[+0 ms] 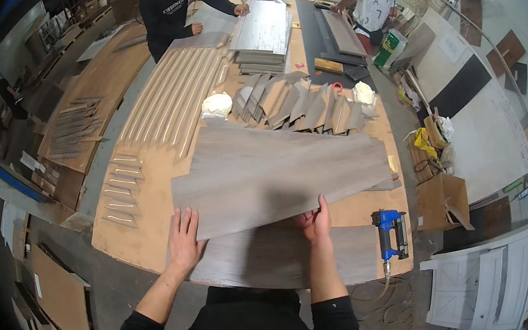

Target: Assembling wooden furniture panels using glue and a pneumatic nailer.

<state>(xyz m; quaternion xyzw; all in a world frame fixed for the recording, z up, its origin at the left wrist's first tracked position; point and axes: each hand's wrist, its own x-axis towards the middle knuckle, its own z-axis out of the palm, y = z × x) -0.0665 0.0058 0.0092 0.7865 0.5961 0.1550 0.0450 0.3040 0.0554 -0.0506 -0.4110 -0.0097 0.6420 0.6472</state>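
Note:
A wide grey wood-grain board point(263, 171) lies askew across the worktable, its right end tilted away from me. Partly under it, nearer to me, a second grey board point(246, 255) shows. My right hand point(316, 223) grips the upper board's near edge, thumb on top and fingers underneath. Fingers stretched out, my left hand point(184, 242) rests at the left end of the lower board, beside the upper board's near left corner. A blue nail gun point(390, 235) with a hose lies on the table to the right.
Long strips point(170, 94) and short angled pieces point(122, 190) with glue beads lie left on the worktable point(149, 243). Beyond the boards are cut pieces point(297, 106), white glue tubs point(217, 104) and stacked panels point(262, 33). Co-workers point(177, 6) point(370, 10) stand at the far side.

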